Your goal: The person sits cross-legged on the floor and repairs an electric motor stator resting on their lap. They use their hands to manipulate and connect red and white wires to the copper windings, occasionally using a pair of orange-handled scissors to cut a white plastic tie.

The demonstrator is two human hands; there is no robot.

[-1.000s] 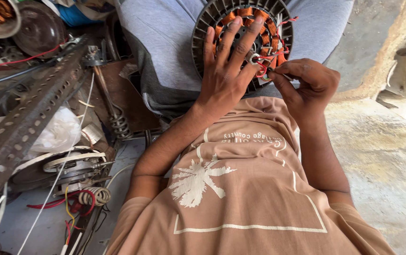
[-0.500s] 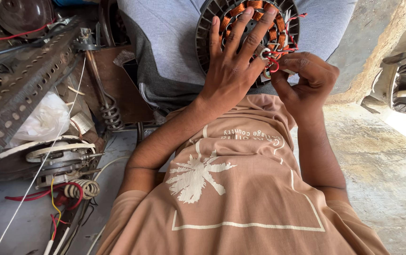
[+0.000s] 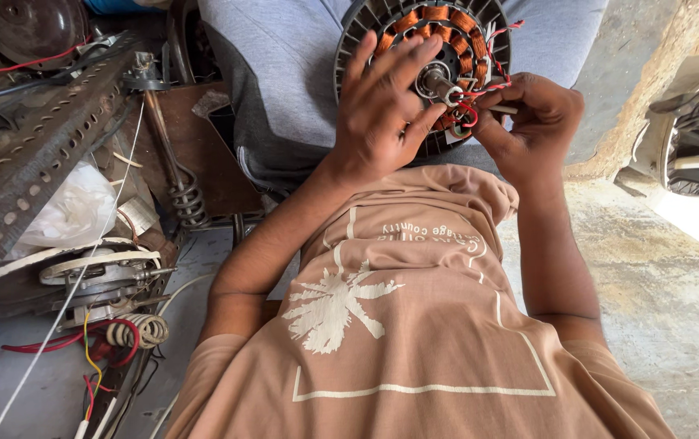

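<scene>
A round stator (image 3: pixel 422 49) with copper coils is propped on the lap at the far side, just past the tan shirt (image 3: pixel 414 325). The left hand (image 3: pixel 382 114) is laid flat over its face, fingers spread open, thumb close to the centre shaft (image 3: pixel 439 81). The right hand (image 3: pixel 528 122) is closed, with red wires (image 3: pixel 479 89) pinched at the fingertips right beside the shaft. More red leads can be seen trailing off the stator's right edge. Off to the left, a perforated angle bar (image 3: pixel 32 162) is lying across a cluttered pile, with a white bag (image 3: pixel 73 211) under it, a spring (image 3: pixel 187 199) nearby and loose red and yellow wire (image 3: pixel 97 349) nearer. Concrete floor (image 3: pixel 675 284) is seen on the right.
</scene>
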